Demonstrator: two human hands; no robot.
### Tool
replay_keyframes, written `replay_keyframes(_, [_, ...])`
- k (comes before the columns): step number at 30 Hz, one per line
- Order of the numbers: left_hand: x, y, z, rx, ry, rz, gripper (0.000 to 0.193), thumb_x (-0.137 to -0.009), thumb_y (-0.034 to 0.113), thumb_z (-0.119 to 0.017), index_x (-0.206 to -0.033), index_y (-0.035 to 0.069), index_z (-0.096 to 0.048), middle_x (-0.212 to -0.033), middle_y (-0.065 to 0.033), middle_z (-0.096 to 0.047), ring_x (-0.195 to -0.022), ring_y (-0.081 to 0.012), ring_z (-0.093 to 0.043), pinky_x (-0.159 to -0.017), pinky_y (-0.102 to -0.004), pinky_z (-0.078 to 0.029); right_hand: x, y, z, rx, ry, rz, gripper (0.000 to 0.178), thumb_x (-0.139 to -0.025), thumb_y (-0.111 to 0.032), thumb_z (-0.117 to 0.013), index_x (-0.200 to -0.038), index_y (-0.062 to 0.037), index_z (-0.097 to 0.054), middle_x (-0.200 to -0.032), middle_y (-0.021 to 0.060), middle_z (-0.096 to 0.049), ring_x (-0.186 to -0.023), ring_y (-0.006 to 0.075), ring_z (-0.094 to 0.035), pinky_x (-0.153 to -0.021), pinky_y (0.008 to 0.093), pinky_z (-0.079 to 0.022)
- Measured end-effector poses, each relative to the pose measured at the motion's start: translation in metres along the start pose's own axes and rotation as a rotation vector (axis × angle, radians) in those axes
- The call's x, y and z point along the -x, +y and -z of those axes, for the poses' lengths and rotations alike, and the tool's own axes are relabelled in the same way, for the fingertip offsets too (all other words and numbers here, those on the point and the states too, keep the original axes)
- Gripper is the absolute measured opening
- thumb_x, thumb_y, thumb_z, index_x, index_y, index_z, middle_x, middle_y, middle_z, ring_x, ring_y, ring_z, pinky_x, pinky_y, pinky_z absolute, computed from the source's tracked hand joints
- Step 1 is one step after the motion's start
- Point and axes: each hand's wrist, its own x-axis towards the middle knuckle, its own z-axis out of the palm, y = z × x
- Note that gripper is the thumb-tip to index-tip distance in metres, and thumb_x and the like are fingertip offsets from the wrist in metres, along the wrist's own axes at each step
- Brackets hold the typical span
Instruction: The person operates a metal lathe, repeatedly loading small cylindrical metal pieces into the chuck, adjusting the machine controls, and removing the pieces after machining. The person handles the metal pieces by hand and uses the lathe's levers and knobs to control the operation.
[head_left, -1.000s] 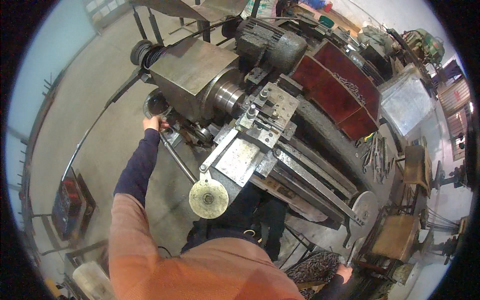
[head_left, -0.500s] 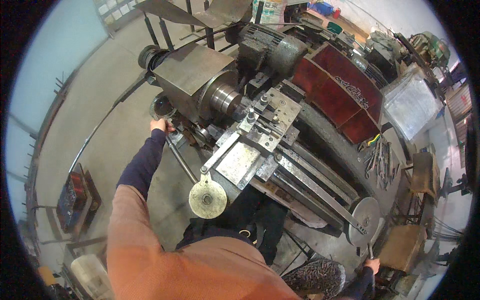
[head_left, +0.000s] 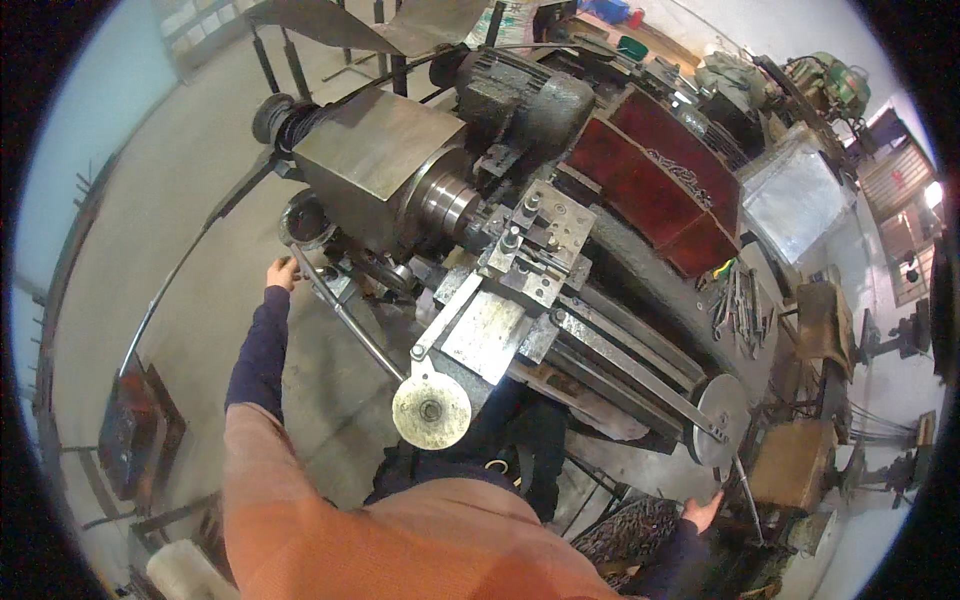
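My left hand [head_left: 283,272] is beside the upper end of a long metal rod [head_left: 345,318], below the round dark cup [head_left: 307,222] at the headstock's side. Its fingers are curled together; whatever they hold, if anything, is too small to make out. At the lower right, my right hand [head_left: 703,512] is off the lever [head_left: 746,498], fingers apart. That lever hangs by a round metal disc [head_left: 718,420]. Between my arms stands a small lathe with a steel chuck [head_left: 450,207], a tool slide [head_left: 545,240] and a pale round plate [head_left: 431,410].
Behind the lathe are an electric motor [head_left: 525,100] and a dark red bin [head_left: 650,180] with small metal parts. Several wrenches [head_left: 742,312] lie to the right. A long thin rod [head_left: 172,285] slants down at the left. A heap of metal chips [head_left: 625,530] lies low right.
My right hand has let go of the lever and moved left of it. My left hand has moved left, away from the rod. The lever now slants the other way, and the view has shifted.
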Motion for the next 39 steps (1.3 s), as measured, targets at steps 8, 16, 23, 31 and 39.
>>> replay_keyframes(8, [0.017, 0.040, -0.053, -0.774, -0.244, -0.079, 0.032, -0.069, 0.032, -0.065, -0.087, 0.006, -0.058, -0.087, -0.0163, -0.063, -0.084, -0.0340, -0.061, -0.071, -0.0410, -0.049, 0.041, -0.054, 0.019, -0.046, -0.046, 0.094, 0.041, -0.061, -0.014, -0.062, -0.100, -0.0021, -0.064, -0.094, 0.0158, -0.065, -0.086, 0.0272, -0.063, -0.077, 0.0337, -0.048])
replay_keyframes(16, [0.006, -0.058, -0.122, -0.703, -0.175, 0.008, 0.043, -0.073, 0.029, -0.064, -0.109, 0.008, -0.056, -0.105, -0.0156, -0.061, -0.096, -0.0335, -0.058, -0.084, -0.0416, -0.045, 0.025, -0.122, 0.047, -0.164, -0.131, 0.252, 0.037, -0.059, -0.009, -0.060, -0.093, 0.0013, -0.065, -0.081, 0.0156, -0.065, -0.076, 0.0230, -0.062, -0.074, 0.0306, -0.047])
replay_keyframes(23, [0.012, 0.030, -0.037, -0.796, -0.570, 0.151, 0.042, -0.074, 0.034, -0.064, -0.109, 0.011, -0.057, -0.104, -0.0121, -0.062, -0.095, -0.0297, -0.059, -0.082, -0.0406, -0.046, -0.016, -0.229, 0.080, -0.237, -0.046, 0.640, 0.036, -0.059, -0.004, -0.056, -0.094, 0.0005, -0.064, -0.091, 0.0147, -0.066, -0.088, 0.0229, -0.063, -0.081, 0.0311, -0.046])
replay_keyframes(31, [0.013, 0.011, 0.026, -0.520, -0.340, -0.142, 0.046, -0.075, 0.033, -0.063, -0.114, 0.011, -0.053, -0.092, -0.0122, -0.064, -0.088, -0.0296, -0.061, -0.075, -0.0391, -0.048, 0.056, -0.496, 0.104, -0.690, -0.384, 1.401, 0.042, -0.056, -0.012, -0.060, -0.097, -0.0021, -0.063, -0.086, 0.0147, -0.063, -0.081, 0.0266, -0.060, -0.076, 0.0325, -0.047])
replay_keyframes(39, [0.008, 0.053, 0.270, -0.858, 0.288, -0.185, 0.035, -0.085, 0.038, -0.049, -0.106, 0.011, -0.059, -0.084, -0.0121, -0.064, -0.079, -0.0314, -0.061, -0.069, -0.0404, -0.048, 0.147, -0.660, 0.059, -0.112, -0.708, 1.457, 0.024, -0.054, -0.019, -0.060, -0.073, -0.0081, -0.070, -0.073, 0.0151, -0.064, -0.073, 0.0296, -0.063, -0.072, 0.0328, -0.049])
